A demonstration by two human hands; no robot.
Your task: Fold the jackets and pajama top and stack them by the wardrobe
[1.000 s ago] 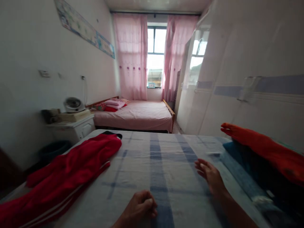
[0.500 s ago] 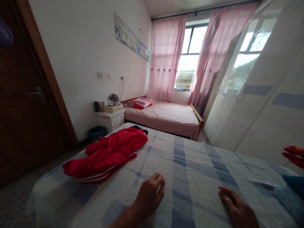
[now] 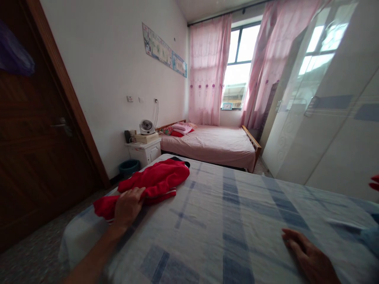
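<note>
A red jacket [image 3: 160,177] with white stripes lies crumpled on the left part of the near bed. My left hand [image 3: 128,205] is closed on its near edge, fingers curled over the cloth, with part of the jacket showing beyond the wrist side. To the right, my right hand [image 3: 310,254] rests low over the blue-and-white checked bedsheet [image 3: 204,236], holding nothing, with its fingers loosely stretched out. A dark item [image 3: 177,159] peeks out behind the jacket at the bed's far corner.
Beyond stands a second bed [image 3: 213,142] with pink bedding. A white nightstand [image 3: 145,152] carries a small fan [image 3: 147,127]; beside it is a green bin [image 3: 129,167]. Left is a brown door [image 3: 44,165], right a white wardrobe [image 3: 331,150]. Red cloth [image 3: 374,182] shows at the right edge.
My left hand has moved left and forward from the bare sheet and taken hold of the jacket, whose near edge is now bunched. My right hand has barely moved. The view has turned slightly left.
</note>
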